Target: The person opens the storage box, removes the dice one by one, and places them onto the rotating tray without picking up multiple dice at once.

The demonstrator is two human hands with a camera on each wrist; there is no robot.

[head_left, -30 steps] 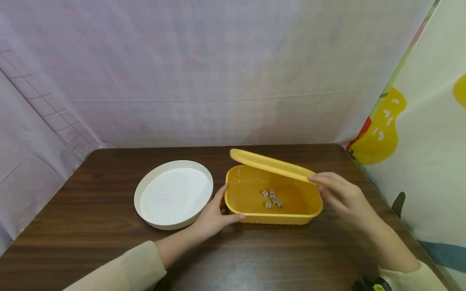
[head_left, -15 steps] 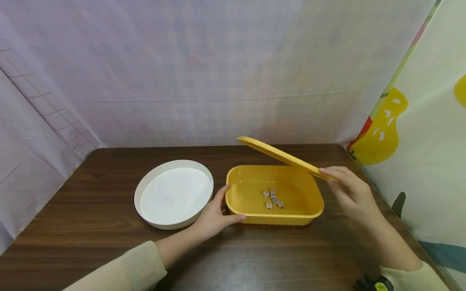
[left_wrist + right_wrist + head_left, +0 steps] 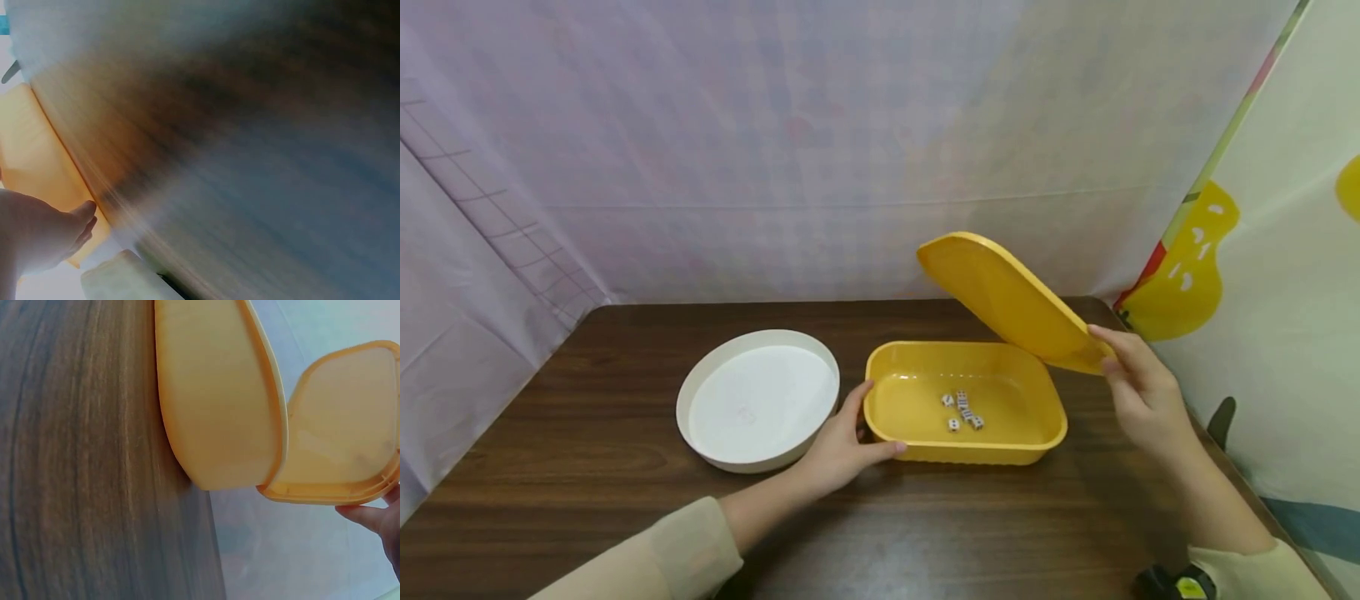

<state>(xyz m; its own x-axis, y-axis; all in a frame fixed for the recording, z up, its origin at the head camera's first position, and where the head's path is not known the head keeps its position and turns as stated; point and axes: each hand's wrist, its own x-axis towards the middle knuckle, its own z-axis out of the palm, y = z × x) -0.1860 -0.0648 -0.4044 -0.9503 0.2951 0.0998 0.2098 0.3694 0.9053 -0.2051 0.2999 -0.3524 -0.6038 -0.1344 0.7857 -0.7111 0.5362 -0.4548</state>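
On the table sits a yellow plastic box [image 3: 977, 454] without its cover, with several small white dice [image 3: 964, 408] on its floor. My left hand [image 3: 835, 450] holds the box's left end, thumb on the near rim and fingers along the side. Above the box's right end, my right hand [image 3: 1146, 396] pinches the matching yellow lid [image 3: 1011, 304] by its right end. The lid slants up to the left, its underside facing the box. In the right wrist view, the lid [image 3: 350, 419] stands beyond the box [image 3: 219, 394], and the right thumb presses its edge.
A round white tray [image 3: 760, 404] with a low rim stands left of the box, close to my left forearm. The dark wooden table [image 3: 587, 433] ends at a pale checked curtain [image 3: 820, 150] behind and a patterned cloth [image 3: 1285, 333] on the right.
My right hand has raised the lid and tilted it more steeply, moving slightly right and uncovering the whole box. The left hand, box and dice stay almost in place.
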